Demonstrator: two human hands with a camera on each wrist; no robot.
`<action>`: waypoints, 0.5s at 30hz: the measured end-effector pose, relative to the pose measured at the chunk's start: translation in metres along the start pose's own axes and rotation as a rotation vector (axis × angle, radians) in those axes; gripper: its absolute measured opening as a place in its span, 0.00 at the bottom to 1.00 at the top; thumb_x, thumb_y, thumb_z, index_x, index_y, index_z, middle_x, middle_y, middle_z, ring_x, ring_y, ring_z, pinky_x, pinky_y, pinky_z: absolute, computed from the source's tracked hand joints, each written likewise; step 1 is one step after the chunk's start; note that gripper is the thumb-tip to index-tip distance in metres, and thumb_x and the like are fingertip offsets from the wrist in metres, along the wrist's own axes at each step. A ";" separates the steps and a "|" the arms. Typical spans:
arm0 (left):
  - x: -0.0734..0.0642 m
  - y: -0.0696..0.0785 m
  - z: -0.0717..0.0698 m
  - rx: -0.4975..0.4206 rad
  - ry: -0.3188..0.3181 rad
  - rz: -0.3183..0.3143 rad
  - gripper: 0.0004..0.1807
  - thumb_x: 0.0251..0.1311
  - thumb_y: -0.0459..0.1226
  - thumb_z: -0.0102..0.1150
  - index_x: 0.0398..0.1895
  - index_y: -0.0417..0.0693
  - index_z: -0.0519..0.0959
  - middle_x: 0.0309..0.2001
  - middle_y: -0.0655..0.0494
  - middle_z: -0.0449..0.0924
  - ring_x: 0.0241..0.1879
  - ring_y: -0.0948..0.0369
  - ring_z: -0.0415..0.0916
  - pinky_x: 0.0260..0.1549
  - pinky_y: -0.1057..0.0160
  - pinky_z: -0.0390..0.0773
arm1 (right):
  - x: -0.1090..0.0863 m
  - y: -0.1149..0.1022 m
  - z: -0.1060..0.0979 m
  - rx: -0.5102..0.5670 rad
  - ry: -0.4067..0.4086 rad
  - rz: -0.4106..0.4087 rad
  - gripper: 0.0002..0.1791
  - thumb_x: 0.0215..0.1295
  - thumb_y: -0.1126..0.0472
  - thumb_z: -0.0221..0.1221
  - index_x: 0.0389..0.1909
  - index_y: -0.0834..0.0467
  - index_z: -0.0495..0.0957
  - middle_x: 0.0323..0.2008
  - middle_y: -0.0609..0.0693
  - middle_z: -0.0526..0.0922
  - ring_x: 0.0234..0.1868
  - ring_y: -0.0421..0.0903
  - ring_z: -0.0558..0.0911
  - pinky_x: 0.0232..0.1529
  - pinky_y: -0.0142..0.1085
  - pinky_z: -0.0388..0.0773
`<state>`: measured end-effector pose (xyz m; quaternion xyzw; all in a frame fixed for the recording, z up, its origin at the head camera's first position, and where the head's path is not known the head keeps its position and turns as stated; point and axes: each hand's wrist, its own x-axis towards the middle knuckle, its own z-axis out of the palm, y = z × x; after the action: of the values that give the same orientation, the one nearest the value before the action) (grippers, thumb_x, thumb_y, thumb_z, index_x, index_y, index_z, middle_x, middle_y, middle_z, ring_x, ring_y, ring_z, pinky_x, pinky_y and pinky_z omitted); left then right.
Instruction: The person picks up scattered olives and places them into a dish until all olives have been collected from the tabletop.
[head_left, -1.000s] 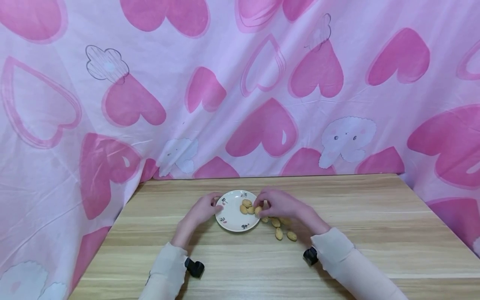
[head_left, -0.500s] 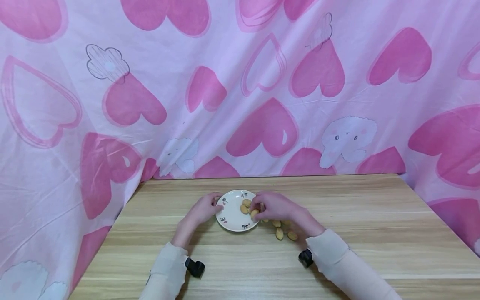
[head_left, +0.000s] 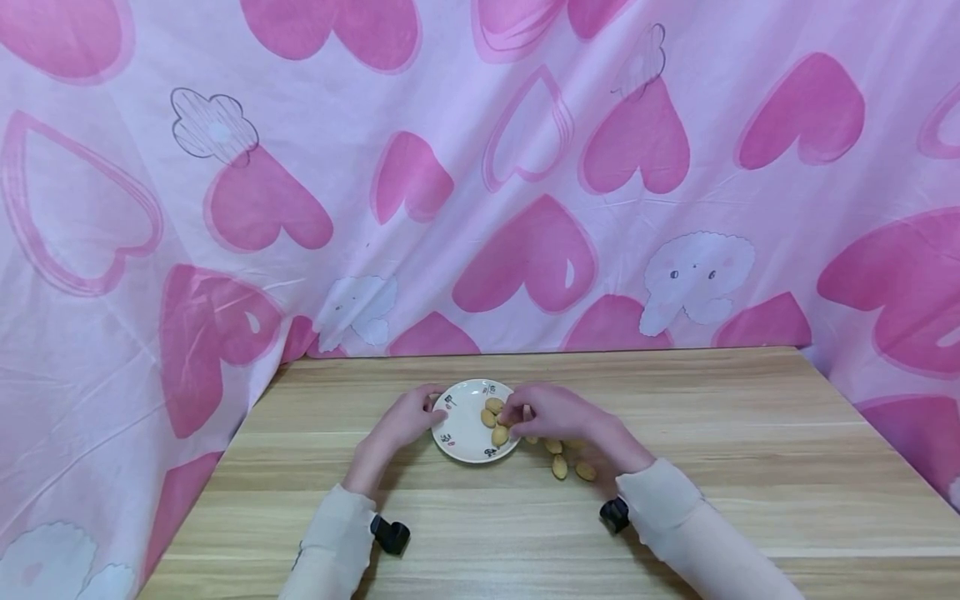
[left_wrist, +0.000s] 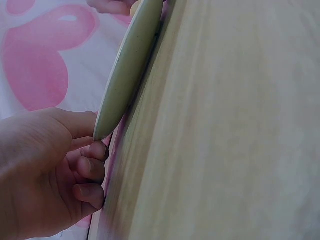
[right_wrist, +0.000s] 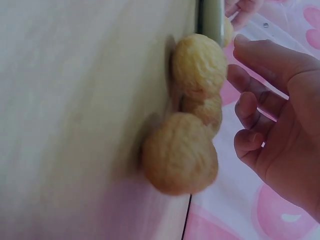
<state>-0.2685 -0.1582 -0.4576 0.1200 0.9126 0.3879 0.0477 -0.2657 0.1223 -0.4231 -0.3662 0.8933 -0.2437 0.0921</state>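
A white plate (head_left: 467, 450) with small printed figures on its rim lies on the table. My left hand (head_left: 408, 417) grips its left edge, thumb on the rim and fingers curled below it, as the left wrist view shows (left_wrist: 55, 170). Several tan, wrinkled walnuts sit on the plate's right side, one walnut (head_left: 499, 436) nearest its front. My right hand (head_left: 551, 412) hovers at the plate's right edge, its thumb beside that walnut. In the right wrist view, the right hand (right_wrist: 285, 120) has loose, parted fingers with nothing between them. It partly hides the plate's right rim.
More walnuts (head_left: 559, 467) lie on the table right of the plate, under and in front of the right forearm. The wooden table (head_left: 480, 533) ends at a pink heart-patterned cloth (head_left: 525, 250) hung behind it.
My right hand moved slightly left and forward over the plate with a walnut, then let it go near the plate's front right. My left hand stayed on the rim.
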 end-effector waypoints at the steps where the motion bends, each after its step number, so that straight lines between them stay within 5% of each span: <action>1: 0.000 0.000 0.000 -0.003 0.000 0.001 0.26 0.60 0.33 0.63 0.64 0.42 0.75 0.23 0.57 0.69 0.22 0.63 0.63 0.21 0.67 0.63 | -0.001 0.001 -0.001 0.010 0.005 -0.006 0.09 0.61 0.55 0.67 0.43 0.48 0.85 0.34 0.36 0.80 0.34 0.37 0.77 0.39 0.32 0.75; 15: 0.000 0.000 0.000 -0.006 0.005 0.001 0.26 0.60 0.32 0.63 0.64 0.42 0.75 0.22 0.57 0.69 0.23 0.63 0.64 0.22 0.67 0.64 | -0.018 0.014 -0.013 -0.006 0.053 0.038 0.08 0.63 0.57 0.64 0.42 0.48 0.85 0.36 0.36 0.81 0.34 0.36 0.76 0.38 0.32 0.75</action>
<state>-0.2686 -0.1579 -0.4577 0.1194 0.9114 0.3911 0.0455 -0.2658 0.1482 -0.4189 -0.3428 0.9031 -0.2486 0.0720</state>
